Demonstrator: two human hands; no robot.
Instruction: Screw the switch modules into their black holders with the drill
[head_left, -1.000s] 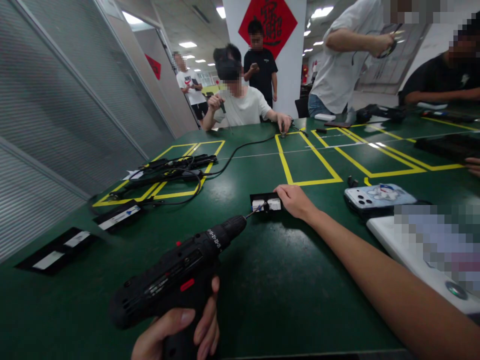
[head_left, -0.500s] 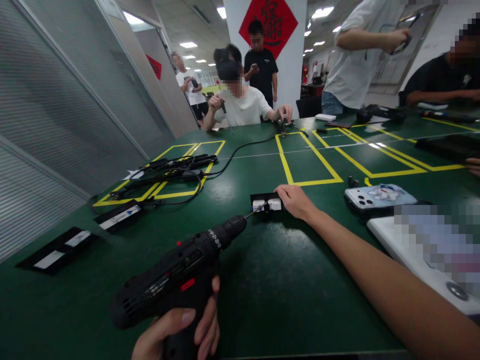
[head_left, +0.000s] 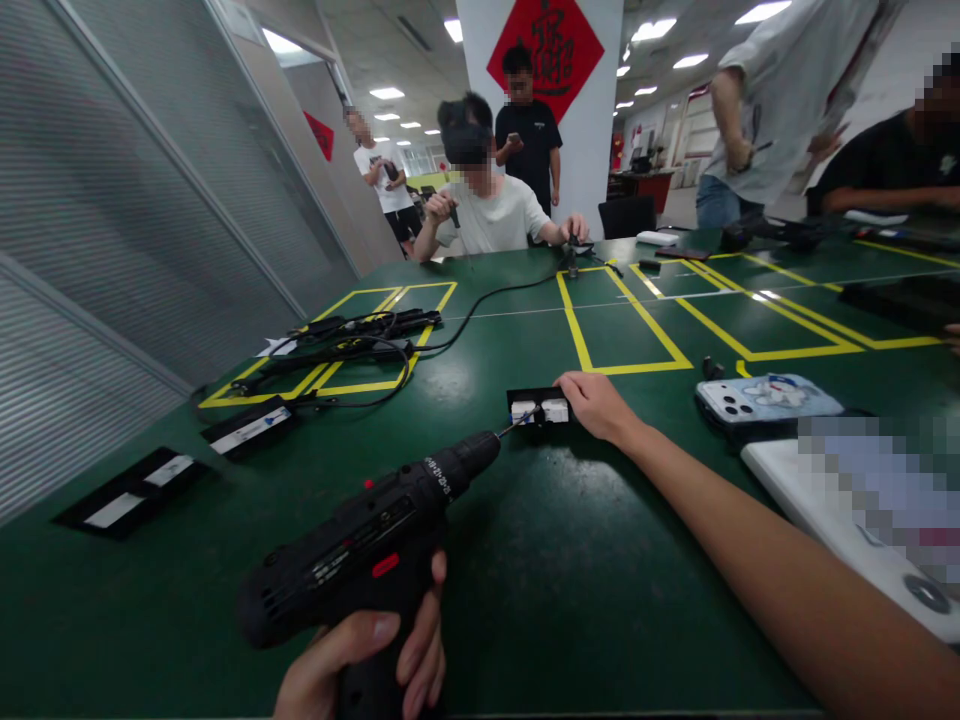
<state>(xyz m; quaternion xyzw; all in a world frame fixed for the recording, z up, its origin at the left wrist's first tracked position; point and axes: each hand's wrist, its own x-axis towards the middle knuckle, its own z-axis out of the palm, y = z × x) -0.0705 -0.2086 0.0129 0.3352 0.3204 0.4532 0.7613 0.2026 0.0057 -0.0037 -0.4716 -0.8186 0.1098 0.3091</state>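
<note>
My left hand (head_left: 375, 650) is wrapped round the grip of a black power drill (head_left: 360, 550), its thumb along the near side. The drill lies aslant, pointing away and to the right, and its thin bit (head_left: 515, 424) reaches the front of a small black plate (head_left: 534, 396) with white blocks (head_left: 555, 411) on it. Whether the bit is seated in a screw is too small to tell. My right hand (head_left: 596, 403) grips the plate's right end with closed fingers, holding it at the green tabletop. The fingertips behind the plate are hidden.
Two flat black pieces with white strips (head_left: 251, 428) (head_left: 139, 495) lie at left, before tangled black cables (head_left: 360, 345). A phone (head_left: 772, 397) and a white device (head_left: 847, 530) lie beside my right forearm. Yellow tape (head_left: 637, 368) marks the table (head_left: 600, 620). A person (head_left: 495, 215) sits opposite; others are around.
The view has shifted slightly, moving the scene a little to the right. Both hands keep their holds, with the bit at the plate. A standing person at right has lowered an arm.
</note>
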